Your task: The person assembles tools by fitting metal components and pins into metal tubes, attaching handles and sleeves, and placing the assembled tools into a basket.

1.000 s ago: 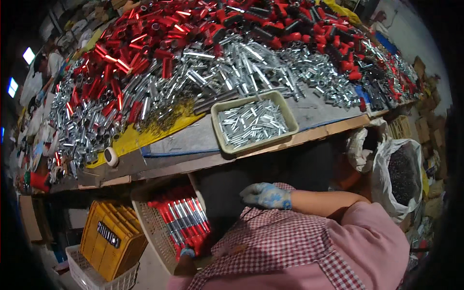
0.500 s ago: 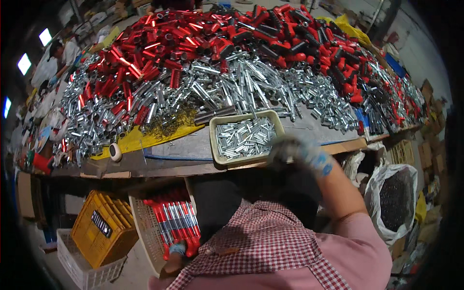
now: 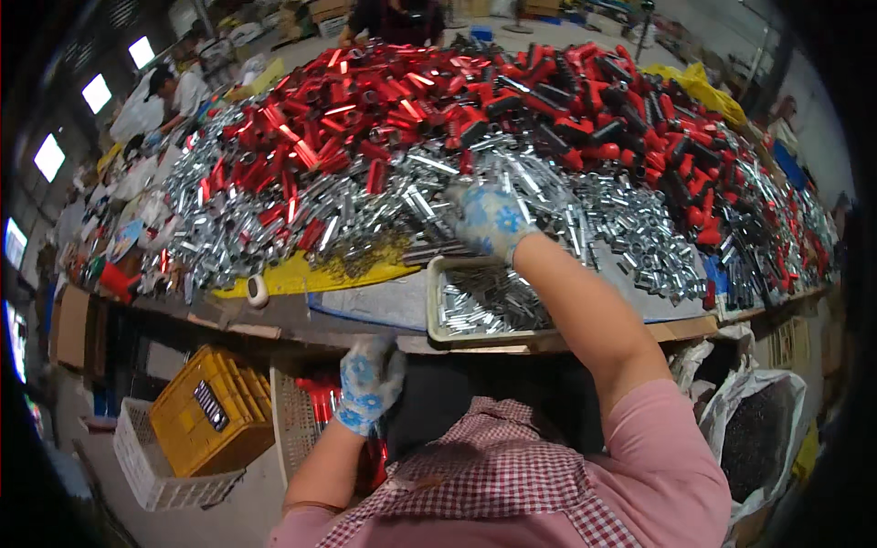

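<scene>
My right hand [image 3: 493,222], in a white glove with blue print, reaches over the tray into a heap of shiny metal tubes [image 3: 534,187]. Its fingertips blur against the metal, so its grip cannot be made out. Below that forearm, a cream plastic tray [image 3: 433,306] of short metal pins [image 3: 475,306] sits at the table's front edge. My left hand [image 3: 370,384], gloved alike, is raised above a beige crate [image 3: 294,425] at my lap. Its fingers are curled in; whatever they may hold is hidden. Red-handled tools [image 3: 320,395] lie in that crate, partly covered by my left arm.
Red tubular parts [image 3: 356,110] and red-and-black handles [image 3: 594,110] are heaped across the table. A yellow crate [image 3: 206,416] leans in a white basket [image 3: 146,470] at left. A white sack [image 3: 763,402] stands at right. Other people are beyond the table.
My right hand has moved from the tray's right side up and away to the metal heap. My left hand has lifted from the red-handled tools toward the table edge. The view has shifted.
</scene>
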`<state>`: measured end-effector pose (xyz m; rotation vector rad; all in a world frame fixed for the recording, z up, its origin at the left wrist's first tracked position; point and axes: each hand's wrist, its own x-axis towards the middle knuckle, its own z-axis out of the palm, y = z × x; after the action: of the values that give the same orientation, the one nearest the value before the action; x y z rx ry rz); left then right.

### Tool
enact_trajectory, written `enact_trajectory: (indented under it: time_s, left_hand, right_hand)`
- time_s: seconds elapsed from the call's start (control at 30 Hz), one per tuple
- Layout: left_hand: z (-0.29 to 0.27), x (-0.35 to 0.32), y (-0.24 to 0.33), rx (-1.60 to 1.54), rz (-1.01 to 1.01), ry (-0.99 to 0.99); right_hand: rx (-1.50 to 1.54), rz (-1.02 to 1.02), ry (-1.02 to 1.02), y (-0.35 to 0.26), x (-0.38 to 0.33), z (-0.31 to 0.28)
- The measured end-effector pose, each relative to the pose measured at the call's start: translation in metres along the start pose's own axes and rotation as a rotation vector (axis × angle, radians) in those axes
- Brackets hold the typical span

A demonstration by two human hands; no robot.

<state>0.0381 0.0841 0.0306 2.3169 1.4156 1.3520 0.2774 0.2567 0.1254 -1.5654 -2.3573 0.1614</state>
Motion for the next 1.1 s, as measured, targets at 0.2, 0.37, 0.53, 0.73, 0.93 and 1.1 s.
enact_trajectory:
  time_s: [0.2, 0.37, 0.53, 0.73, 0.93, 1.1]
  left_hand:
    - [0.043, 0.05, -0.017, -0.07, -0.084, 0.05]
    - [0.058, 0.066, 0.014, -0.108, 0.059, -0.039]
    - [0.051, 0.071, 0.013, -0.137, 0.174, 0.012]
    - [-0.006, 0.11, -0.077, 0.406, -0.123, 0.033]
    - [-0.049, 0.187, -0.174, 0.516, -0.644, -0.193]
    - [-0.037, 0.208, -0.201, 0.637, -0.594, -0.293]
  right_hand:
    - [0.03, 0.272, 0.048, 0.065, -0.024, -0.022]
    - [-0.004, 0.547, -0.041, 0.157, -0.01, -0.016]
    - [0.052, 0.616, -0.27, 0.186, 0.009, -0.009]
    - [0.392, 0.516, 0.032, 0.199, -0.016, -0.008]
    - [1.089, 0.177, 0.554, 0.112, -0.098, -0.064]
    - [1.576, -0.024, 0.758, 0.072, -0.167, -0.059]
